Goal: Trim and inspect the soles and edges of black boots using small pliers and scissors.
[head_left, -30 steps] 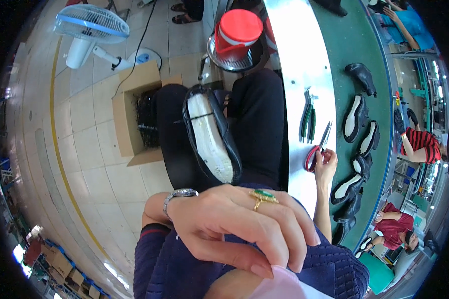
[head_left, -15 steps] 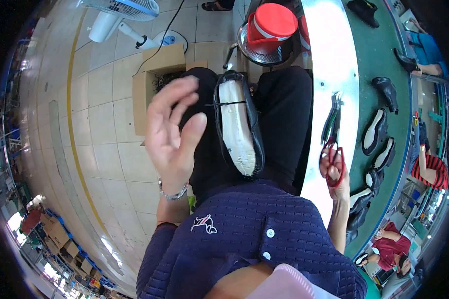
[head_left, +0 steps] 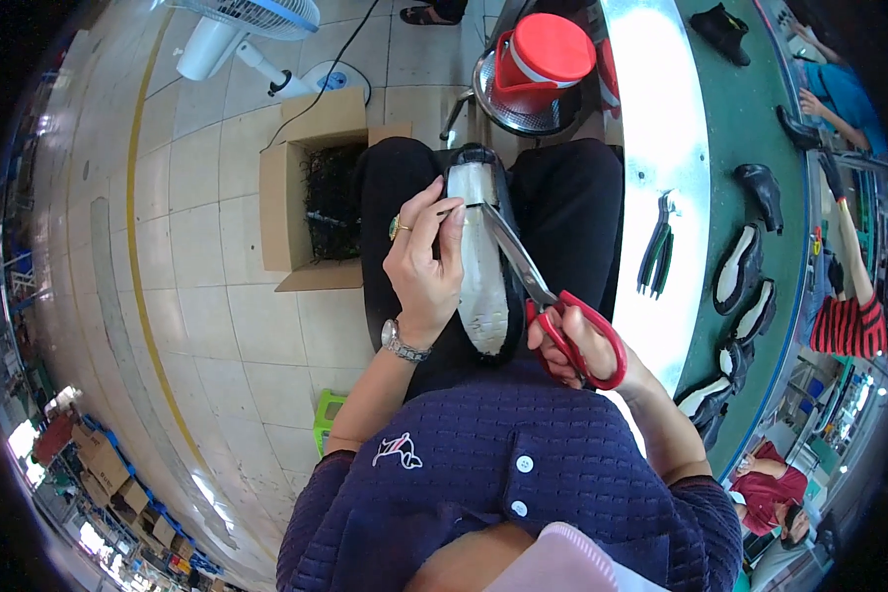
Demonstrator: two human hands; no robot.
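Note:
A black shoe (head_left: 484, 266) rests sole side up between my thighs, its pale bottom showing. Across it runs a thin black cord (head_left: 448, 212). My left hand (head_left: 427, 252) pinches that cord's end between thumb and fingers at the shoe's left edge. In my right hand (head_left: 574, 347) is a pair of scissors (head_left: 526, 268) with red handles, fingers through the loops. Their blade tips lie over the pale bottom beside the cord; whether they touch it I cannot tell.
Pliers-like cutters (head_left: 658, 247) with green-black handles lie on the white bench (head_left: 651, 128) at my right. Beyond it several black shoes (head_left: 740, 266) line a green belt (head_left: 725, 118). An open carton (head_left: 279, 212), a fan (head_left: 252, 30) and a red bucket (head_left: 548, 59) on a stool stand around me.
My left hand has come in from the left and closed on the cord. The right hand has brought the scissors from the bench to the shoe, leaving the cutters behind.

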